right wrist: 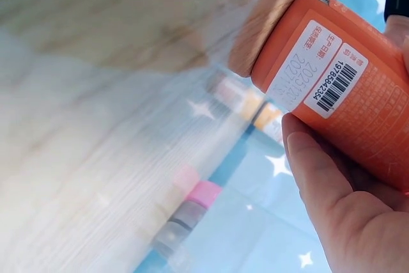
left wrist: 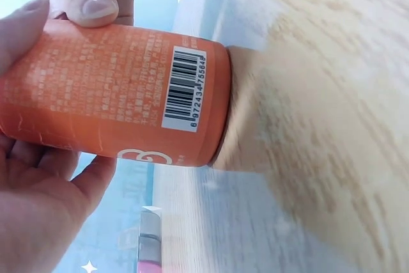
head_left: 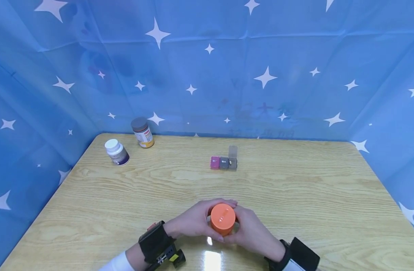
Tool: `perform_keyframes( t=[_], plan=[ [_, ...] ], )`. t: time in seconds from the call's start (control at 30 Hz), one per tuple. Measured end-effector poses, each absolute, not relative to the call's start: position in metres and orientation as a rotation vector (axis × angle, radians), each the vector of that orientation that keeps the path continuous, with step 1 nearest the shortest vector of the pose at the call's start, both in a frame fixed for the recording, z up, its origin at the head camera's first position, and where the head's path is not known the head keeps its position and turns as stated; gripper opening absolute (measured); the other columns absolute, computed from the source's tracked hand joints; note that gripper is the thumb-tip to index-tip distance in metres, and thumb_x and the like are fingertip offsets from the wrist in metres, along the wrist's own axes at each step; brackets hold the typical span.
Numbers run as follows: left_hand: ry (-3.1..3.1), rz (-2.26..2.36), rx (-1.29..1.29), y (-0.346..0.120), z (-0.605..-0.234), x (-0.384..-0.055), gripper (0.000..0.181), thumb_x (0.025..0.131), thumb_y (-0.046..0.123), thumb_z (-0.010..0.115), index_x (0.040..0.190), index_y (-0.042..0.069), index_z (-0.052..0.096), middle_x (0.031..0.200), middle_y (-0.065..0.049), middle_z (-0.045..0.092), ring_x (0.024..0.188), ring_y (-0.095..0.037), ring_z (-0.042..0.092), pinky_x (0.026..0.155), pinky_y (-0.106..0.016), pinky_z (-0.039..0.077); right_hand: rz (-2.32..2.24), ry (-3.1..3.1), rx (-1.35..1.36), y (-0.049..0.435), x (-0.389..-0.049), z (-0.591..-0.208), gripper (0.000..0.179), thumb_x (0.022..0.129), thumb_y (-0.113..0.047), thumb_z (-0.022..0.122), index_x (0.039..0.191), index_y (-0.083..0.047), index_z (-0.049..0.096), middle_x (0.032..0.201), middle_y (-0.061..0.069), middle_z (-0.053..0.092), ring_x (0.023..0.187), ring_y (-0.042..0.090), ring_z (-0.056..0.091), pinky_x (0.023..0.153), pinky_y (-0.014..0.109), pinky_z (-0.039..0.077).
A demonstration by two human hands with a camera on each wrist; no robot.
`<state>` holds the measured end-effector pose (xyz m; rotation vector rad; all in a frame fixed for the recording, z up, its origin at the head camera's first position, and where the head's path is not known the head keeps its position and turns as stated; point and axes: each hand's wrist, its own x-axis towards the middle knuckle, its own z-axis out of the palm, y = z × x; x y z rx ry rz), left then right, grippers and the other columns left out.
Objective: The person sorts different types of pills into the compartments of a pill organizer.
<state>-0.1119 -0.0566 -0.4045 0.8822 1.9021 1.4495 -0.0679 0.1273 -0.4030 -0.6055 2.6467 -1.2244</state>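
An orange bottle (head_left: 223, 216) stands upright at the front middle of the table, seen from above by its round orange cap. My left hand (head_left: 194, 218) grips it from the left, thumb at the near side and fingers round the far side. From the right, my right hand (head_left: 255, 231) holds it too, and the fingertips of both hands meet around it. A printed barcode (left wrist: 185, 87) shows low on the bottle in the left wrist view. White stickers (right wrist: 319, 71) are on its other side in the right wrist view. The base is right at the tabletop.
A small pill organizer (head_left: 223, 163) lies beyond the hands, with one pink and two grey compartments; the right one's lid stands raised. At the back left are a white-capped bottle (head_left: 116, 152) and a dark-capped jar (head_left: 143, 132). A blue star-patterned curtain (head_left: 207, 75) surrounds the wooden table (head_left: 295, 180).
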Motion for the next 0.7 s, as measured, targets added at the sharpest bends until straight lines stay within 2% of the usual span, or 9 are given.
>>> perform_keyframes(
  t=[0.27,0.47,0.57,0.7],
  plan=[
    [1.916,1.446,0.839,-0.059,-0.405,-0.110,0.076,0.068,0.005,0.079,0.136,0.019,0.046,0.137,0.010,0.050,0.127,-0.009,0.044,0.108,-0.032,0.030,-1.200,2.631,-0.579,0.127,-0.068,-0.404,0.055,0.064,-0.019,0.082,0.113,-0.012,0.059,0.109,-0.001,0.066,0.102,0.017,0.062,0.087,0.033,0.051],
    [2.001,1.401,0.836,-0.060,-0.404,-0.108,0.074,0.070,0.010,0.079,0.135,0.019,0.045,0.133,0.009,0.052,0.125,-0.010,0.046,0.108,-0.033,0.032,-1.216,2.636,-0.593,0.131,-0.067,-0.402,0.055,0.064,-0.017,0.082,0.113,-0.012,0.060,0.108,-0.001,0.066,0.101,0.016,0.062,0.086,0.031,0.051],
    [2.126,1.339,0.797,-0.061,-0.403,-0.104,0.068,0.073,0.013,0.077,0.134,0.018,0.045,0.132,0.005,0.053,0.125,-0.015,0.048,0.106,-0.035,0.037,-1.239,2.676,-0.570,0.141,-0.069,-0.394,0.055,0.065,-0.021,0.083,0.113,-0.013,0.060,0.108,0.000,0.066,0.100,0.017,0.063,0.084,0.031,0.052],
    [2.288,1.278,0.755,-0.064,-0.397,-0.096,0.049,0.081,0.013,0.069,0.126,0.007,0.052,0.123,-0.008,0.060,0.115,-0.023,0.055,0.097,-0.034,0.045,-1.257,2.814,-0.421,0.169,-0.078,-0.378,0.054,0.065,-0.024,0.082,0.113,-0.009,0.061,0.106,0.005,0.067,0.097,0.022,0.064,0.079,0.033,0.053]
  ],
)
